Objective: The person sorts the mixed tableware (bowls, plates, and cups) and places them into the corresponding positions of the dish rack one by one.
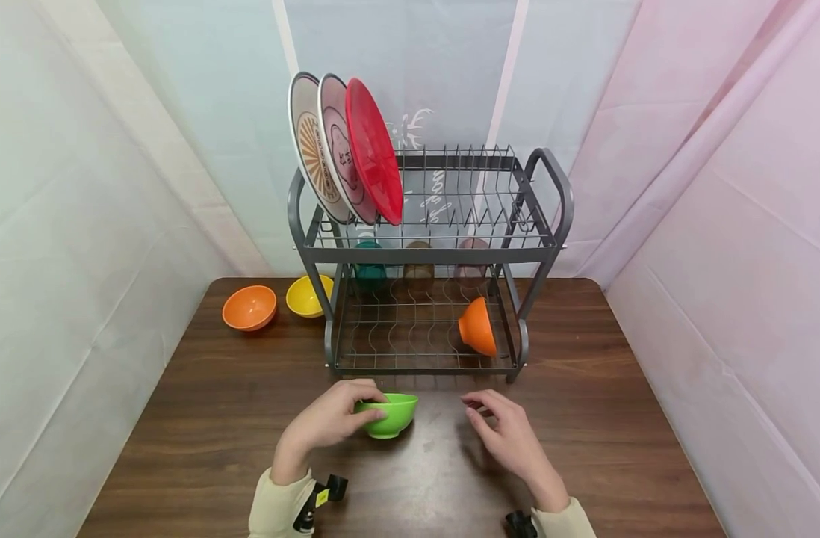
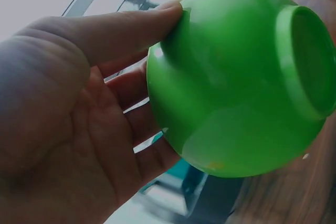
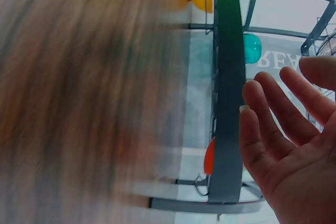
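My left hand (image 1: 334, 416) pinches the rim of a green bowl (image 1: 395, 418), thumb outside and fingers over the edge. The bowl is slightly tilted, in front of the dish rack (image 1: 423, 370); whether its foot touches the table I cannot tell. In the left wrist view the green bowl (image 2: 226, 87) shows its outer side and foot ring. My right hand (image 1: 507, 432) is to the right of the bowl, apart from it, fingers loosely bent and holding nothing. An orange bowl (image 1: 477, 329) stands on its side at the right of the lower rack tier.
Another orange bowl (image 1: 249, 308) and a yellow bowl (image 1: 308, 297) sit on the table left of the rack. Two patterned plates (image 1: 309, 142) and a red plate (image 1: 375, 153) stand in the upper tier. Teal (image 1: 370, 273), brown (image 1: 419, 273) and pinkish cups (image 1: 472, 270) are at the lower tier's back.
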`<state>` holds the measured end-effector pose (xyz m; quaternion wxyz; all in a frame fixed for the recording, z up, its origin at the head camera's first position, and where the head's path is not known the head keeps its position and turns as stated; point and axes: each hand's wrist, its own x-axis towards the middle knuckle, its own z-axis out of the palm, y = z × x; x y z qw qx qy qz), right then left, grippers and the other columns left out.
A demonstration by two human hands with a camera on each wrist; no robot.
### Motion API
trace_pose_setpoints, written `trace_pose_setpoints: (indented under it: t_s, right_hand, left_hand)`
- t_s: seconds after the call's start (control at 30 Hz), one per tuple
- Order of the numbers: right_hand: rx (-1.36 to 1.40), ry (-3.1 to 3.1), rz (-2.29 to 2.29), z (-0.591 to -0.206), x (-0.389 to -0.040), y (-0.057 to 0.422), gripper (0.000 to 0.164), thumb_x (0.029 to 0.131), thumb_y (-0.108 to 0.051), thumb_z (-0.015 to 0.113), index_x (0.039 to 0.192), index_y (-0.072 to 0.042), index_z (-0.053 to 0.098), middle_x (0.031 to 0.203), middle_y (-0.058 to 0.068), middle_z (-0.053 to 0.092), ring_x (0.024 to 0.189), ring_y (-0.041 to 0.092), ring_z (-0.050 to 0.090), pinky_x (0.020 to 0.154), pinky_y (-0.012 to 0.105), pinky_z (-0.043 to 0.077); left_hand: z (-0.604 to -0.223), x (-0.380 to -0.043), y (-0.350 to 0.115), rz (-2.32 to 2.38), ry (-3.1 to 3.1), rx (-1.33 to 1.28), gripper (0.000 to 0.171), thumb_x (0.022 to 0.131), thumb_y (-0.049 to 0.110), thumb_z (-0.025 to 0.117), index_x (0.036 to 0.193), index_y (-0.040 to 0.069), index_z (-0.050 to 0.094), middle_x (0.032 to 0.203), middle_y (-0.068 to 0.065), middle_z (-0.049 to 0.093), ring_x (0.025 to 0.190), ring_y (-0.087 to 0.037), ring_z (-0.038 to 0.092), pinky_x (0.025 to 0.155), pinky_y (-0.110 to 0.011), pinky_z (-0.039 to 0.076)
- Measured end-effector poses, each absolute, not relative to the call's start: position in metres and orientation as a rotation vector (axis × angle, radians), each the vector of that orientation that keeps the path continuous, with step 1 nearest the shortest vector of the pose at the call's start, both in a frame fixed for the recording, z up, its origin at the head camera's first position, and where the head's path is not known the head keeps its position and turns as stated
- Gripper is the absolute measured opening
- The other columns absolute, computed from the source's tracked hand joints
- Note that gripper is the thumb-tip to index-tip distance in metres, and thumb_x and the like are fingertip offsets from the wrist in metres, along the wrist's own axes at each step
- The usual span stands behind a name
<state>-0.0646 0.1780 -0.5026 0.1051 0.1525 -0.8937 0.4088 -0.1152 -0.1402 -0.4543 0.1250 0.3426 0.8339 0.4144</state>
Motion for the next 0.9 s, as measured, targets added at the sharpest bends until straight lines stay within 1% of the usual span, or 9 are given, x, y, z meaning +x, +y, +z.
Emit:
trace_pose_setpoints:
  t_s: [0.13, 0.2, 0.33, 0.43, 0.6, 0.63, 0.77, 0.9]
  right_hand:
    - [0.515, -2.595, 1.188, -0.501, -0.068, 0.172, 0.023, 0.091, -0.005, 0.071, 0.110, -0.019, 0.071, 0.102, -0.006, 0.069, 0.091, 0.010, 0.064, 0.075, 0.039, 0.056]
    - [0.569, -2.565, 1.172, -0.501, -0.068, 0.170, 0.022, 0.091, -0.006, 0.071, 0.110, -0.018, 0.071, 0.104, -0.005, 0.069, 0.094, 0.012, 0.064, 0.077, 0.038, 0.055]
    - [0.638, -2.519, 1.164, -0.503, -0.067, 0.167, 0.024, 0.090, -0.007, 0.073, 0.111, -0.018, 0.071, 0.110, -0.006, 0.069, 0.102, 0.014, 0.064, 0.085, 0.036, 0.052]
    - [0.677, -2.513, 1.222, -0.505, -0.064, 0.164, 0.022, 0.089, -0.009, 0.074, 0.110, -0.017, 0.072, 0.112, -0.006, 0.069, 0.107, 0.013, 0.063, 0.090, 0.035, 0.051]
    - [0.718, -2.527, 1.312, -0.509, -0.061, 0.162, 0.013, 0.091, -0.010, 0.073, 0.103, -0.015, 0.075, 0.106, -0.010, 0.070, 0.100, 0.011, 0.066, 0.086, 0.033, 0.053]
    - [0.714, -2.532, 1.314, -0.509, -0.061, 0.162, 0.012, 0.092, -0.011, 0.072, 0.102, -0.016, 0.075, 0.104, -0.011, 0.070, 0.099, 0.010, 0.066, 0.085, 0.033, 0.053]
    - [0.700, -2.538, 1.308, -0.508, -0.062, 0.164, 0.014, 0.091, -0.011, 0.073, 0.100, -0.020, 0.075, 0.102, -0.012, 0.071, 0.096, 0.010, 0.067, 0.083, 0.034, 0.054]
    - [0.730, -2.544, 1.331, -0.506, -0.062, 0.166, 0.019, 0.089, -0.010, 0.075, 0.104, -0.020, 0.074, 0.105, -0.010, 0.071, 0.098, 0.013, 0.067, 0.085, 0.035, 0.054]
  left_hand:
    - [-0.461, -0.115, -0.129, 1.218, 2.396, 1.057, 0.011, 0.095, 0.020, 0.069, 0.103, 0.016, 0.074, 0.090, 0.013, 0.058, 0.080, -0.005, 0.053, 0.074, -0.032, 0.050]
    - [-0.465, -0.113, -0.124, 1.249, 2.362, 1.074, 0.013, 0.096, 0.020, 0.068, 0.105, 0.014, 0.074, 0.093, 0.012, 0.061, 0.083, -0.005, 0.055, 0.078, -0.035, 0.052]
    - [-0.473, -0.110, -0.117, 1.304, 2.292, 1.105, 0.016, 0.096, 0.020, 0.067, 0.107, 0.011, 0.075, 0.097, 0.005, 0.065, 0.090, -0.005, 0.058, 0.084, -0.032, 0.051]
    - [-0.478, -0.108, -0.114, 1.305, 2.275, 1.147, 0.016, 0.095, 0.020, 0.068, 0.107, 0.011, 0.075, 0.098, 0.004, 0.066, 0.093, -0.004, 0.059, 0.086, -0.029, 0.051]
    - [-0.480, -0.107, -0.112, 1.318, 2.282, 1.198, 0.016, 0.094, 0.019, 0.069, 0.106, 0.011, 0.077, 0.096, 0.006, 0.067, 0.091, -0.003, 0.059, 0.084, -0.028, 0.051]
    - [-0.480, -0.108, -0.111, 1.332, 2.278, 1.201, 0.016, 0.094, 0.018, 0.069, 0.106, 0.011, 0.077, 0.095, 0.005, 0.067, 0.090, -0.003, 0.059, 0.083, -0.029, 0.052]
    - [-0.480, -0.111, -0.111, 1.396, 2.266, 1.195, 0.016, 0.093, 0.018, 0.069, 0.105, 0.011, 0.078, 0.094, 0.003, 0.068, 0.088, -0.004, 0.059, 0.080, -0.030, 0.053]
    - [-0.482, -0.113, -0.111, 1.462, 2.233, 1.165, 0.016, 0.094, 0.019, 0.069, 0.105, 0.011, 0.078, 0.094, 0.000, 0.068, 0.089, -0.005, 0.059, 0.080, -0.030, 0.052]
